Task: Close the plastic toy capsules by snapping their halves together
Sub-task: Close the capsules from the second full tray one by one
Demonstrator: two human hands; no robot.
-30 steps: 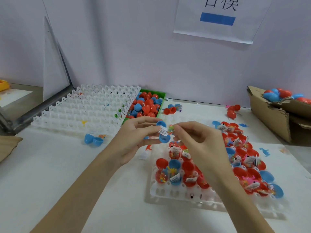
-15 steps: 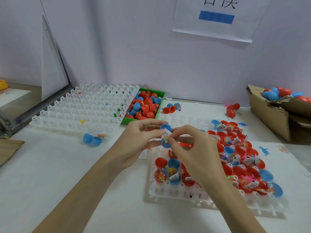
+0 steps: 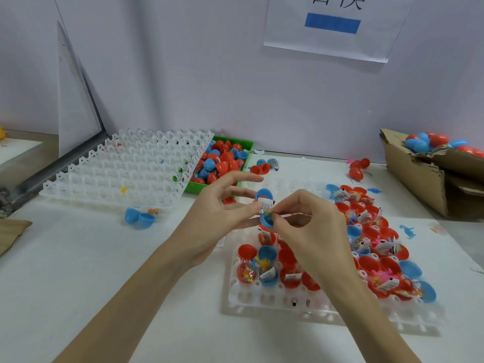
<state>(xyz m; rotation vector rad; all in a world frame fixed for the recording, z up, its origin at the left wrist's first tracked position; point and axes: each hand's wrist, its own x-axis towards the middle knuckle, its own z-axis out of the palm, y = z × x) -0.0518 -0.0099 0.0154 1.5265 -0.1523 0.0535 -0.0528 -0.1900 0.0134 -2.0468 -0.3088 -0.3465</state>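
while the left hand pinches an open blue capsule, the right hand pinches its white-labelled packet; label print unreadable, wall sign characters cropped.

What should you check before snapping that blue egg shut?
1. Left hand holds the blue capsule: ok.
2. Right hand is at the capsule's mouth, on the toy packet: ok.
3. Packet fully inside: not ok, its white label sticks out above the lower half.
4. Capsule's top half open and clear of the packet: ok.
5. Rims lined up for snapping: cannot tell, fingers hide them.
6. Tray of open capsules below the hands to catch a drop: ok.
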